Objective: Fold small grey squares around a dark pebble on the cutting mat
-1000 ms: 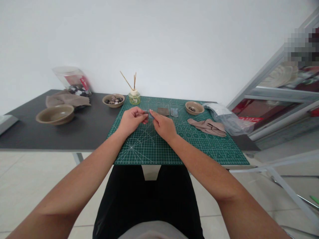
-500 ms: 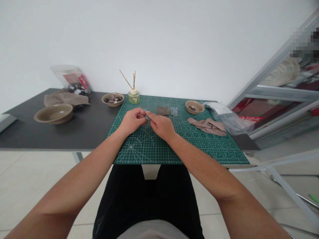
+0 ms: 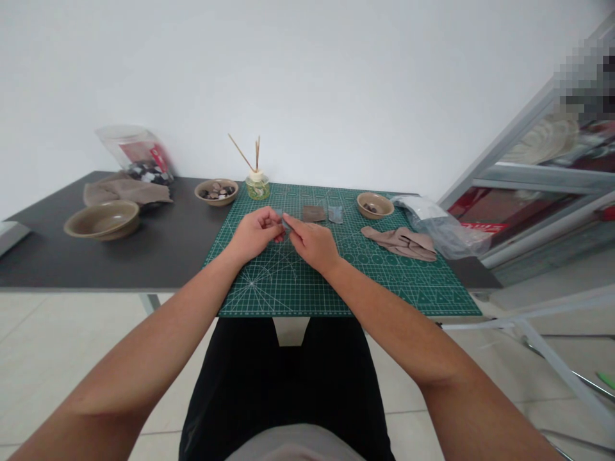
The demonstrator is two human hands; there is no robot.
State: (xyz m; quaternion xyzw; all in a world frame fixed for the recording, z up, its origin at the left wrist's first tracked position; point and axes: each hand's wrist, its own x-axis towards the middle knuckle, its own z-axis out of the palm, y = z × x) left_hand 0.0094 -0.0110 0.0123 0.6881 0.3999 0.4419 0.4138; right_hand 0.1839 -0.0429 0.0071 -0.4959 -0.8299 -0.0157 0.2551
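Note:
Over the green cutting mat (image 3: 317,288), my left hand (image 3: 255,235) has its fingers closed in a pinch around a small blue-grey sheet (image 3: 278,211), of which only bits show. My right hand (image 3: 313,243) meets it from the right, index finger laid along the same sheet and the other fingers folded under. Whether a smaller object is tucked between the fingers is hidden. Just beyond the hands, a brown square sheet (image 3: 314,214) and another blue-grey sheet (image 3: 335,214) lie flat on the mat.
A bowl with a few dark stones (image 3: 375,206), a crumpled brown cloth (image 3: 401,243) and a clear plastic bag (image 3: 444,230) are at right. Leftward stand a reed diffuser (image 3: 258,184), a bowl of stones (image 3: 216,192), a larger bowl (image 3: 102,221) and a clear jar (image 3: 137,157).
My fingers have shifted slightly against each other; the right index finger is straighter, and less of the blue-grey sheet shows between the hands. Everything else stays in place.

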